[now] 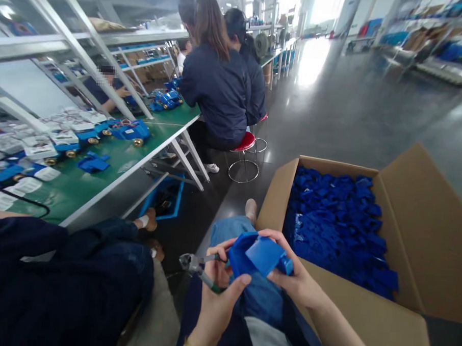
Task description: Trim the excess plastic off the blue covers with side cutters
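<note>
Lower centre of the frame: the left hand [218,291] has its fingers curled shut round the pliers [196,266], thumb pressed on the blue cover [260,256], while the right hand [297,280] clamps that cover from the right. Risk: the tool's tip sits close to skin and could nip, or the cover could slip floorward. The cardboard box [363,311] crowds the right, a co-worker's sleeve [58,277] crowds the left, and the free room is upward

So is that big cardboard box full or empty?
Partly full: blue plastic parts heap inside the cardboard box, below its rim, flaps open.
</note>
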Motion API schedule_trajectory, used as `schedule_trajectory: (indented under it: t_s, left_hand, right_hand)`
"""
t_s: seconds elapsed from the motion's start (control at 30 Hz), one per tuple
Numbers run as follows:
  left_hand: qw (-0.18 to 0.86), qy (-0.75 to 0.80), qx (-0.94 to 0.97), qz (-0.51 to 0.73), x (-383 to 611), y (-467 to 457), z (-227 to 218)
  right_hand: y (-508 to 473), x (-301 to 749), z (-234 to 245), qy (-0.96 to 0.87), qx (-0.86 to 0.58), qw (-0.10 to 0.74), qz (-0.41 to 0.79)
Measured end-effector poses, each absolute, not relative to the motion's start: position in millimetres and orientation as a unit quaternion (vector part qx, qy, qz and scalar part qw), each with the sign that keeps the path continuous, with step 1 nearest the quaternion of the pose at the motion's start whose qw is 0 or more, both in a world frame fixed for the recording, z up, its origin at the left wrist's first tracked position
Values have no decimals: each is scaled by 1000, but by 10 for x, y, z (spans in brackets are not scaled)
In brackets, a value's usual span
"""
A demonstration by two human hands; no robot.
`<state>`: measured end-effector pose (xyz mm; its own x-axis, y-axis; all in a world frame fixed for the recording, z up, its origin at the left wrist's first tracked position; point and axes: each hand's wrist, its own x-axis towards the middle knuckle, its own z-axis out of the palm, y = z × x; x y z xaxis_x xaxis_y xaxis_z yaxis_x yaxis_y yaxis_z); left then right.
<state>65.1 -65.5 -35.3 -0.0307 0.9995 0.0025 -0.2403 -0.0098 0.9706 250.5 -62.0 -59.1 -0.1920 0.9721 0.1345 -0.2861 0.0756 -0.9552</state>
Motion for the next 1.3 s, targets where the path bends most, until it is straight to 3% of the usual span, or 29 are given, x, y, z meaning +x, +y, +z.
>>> schedule_trajectory:
  t_s: [0.13,0.27,0.43,0.7,0.83,1.07,1.3]
  left_hand:
    - [601,398,346,601,447,-737,-270]
    - [631,392,272,611,300,-788,-209]
    - [699,383,75,599,163,-806,-288]
    - [839,149,-52,521,-164,-785,-371]
    - [823,137,-69,547,-209,-803,-399]
    - [790,171,-75,584,-195,-770,-371]
    - [757,302,-95,572,-203,-553,-238]
  right_hand:
    - [-770,2344,-562,-284,-295,635,655]
    - [-822,2144,-561,-184,-343,657,646]
    - [-829,1901,-525,-202,-355,624,666]
    - [-925,1815,-395,-367,-346,561,656]
    - [-992,1828,-359,-409,-390,507,651]
    - [-930,1929,-485,-405,-426,483,649]
    - [-819,2070,-751,-185,-405,491,749]
